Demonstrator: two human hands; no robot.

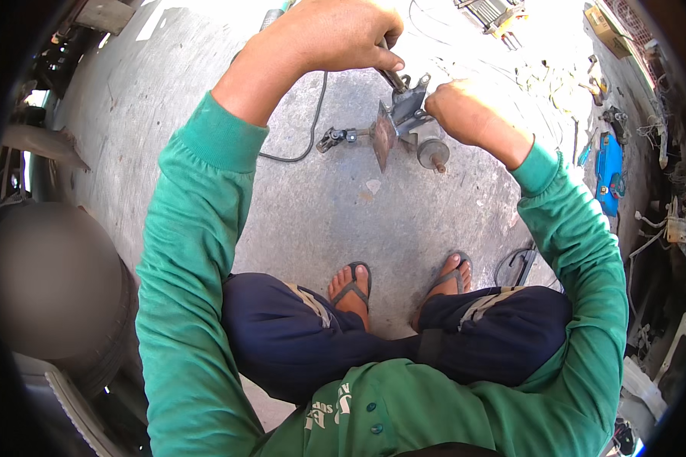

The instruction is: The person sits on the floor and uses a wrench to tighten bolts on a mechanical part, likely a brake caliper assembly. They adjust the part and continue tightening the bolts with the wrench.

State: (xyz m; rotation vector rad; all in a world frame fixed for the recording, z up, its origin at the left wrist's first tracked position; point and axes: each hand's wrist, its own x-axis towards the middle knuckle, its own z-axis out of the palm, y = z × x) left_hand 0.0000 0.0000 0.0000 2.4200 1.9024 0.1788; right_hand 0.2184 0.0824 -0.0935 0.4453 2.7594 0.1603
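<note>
"What's the scene?"

"A worker in a green long-sleeved shirt point(404, 400) and navy trousers point(297, 335) bends over a metal assembly point(410, 103) on a concrete floor point(343, 221), in front of the feet."

"Describe the assembly."

"A grey bracket stands at its far side, above a rusty plate point(384, 137) set on edge. A universal joint point(332, 139) juts out to the left. To the right of the plate sits a round grey part point(432, 151) with a rust-brown stub."

"And the hands?"

"The left hand point(351, 38) reaches over from above, its grip closed around a dark metal bar point(391, 78) whose lower end meets the bracket. The right hand point(471, 113) is curled narrow on the bracket's right edge; knuckles hide the exact hold."

"What lies around them?"

"A black cable point(318, 114) curves across the floor to the left of the joint. Beyond the left wrist, a teal tool point(274, 17) shows only in part. Off to the right lies a bright blue case point(608, 174), with a cardboard box point(607, 32) farther back."

"Footwear?"

"Dark flip-flops point(367, 283), planted apart on the concrete, well short of the metalwork."
</note>
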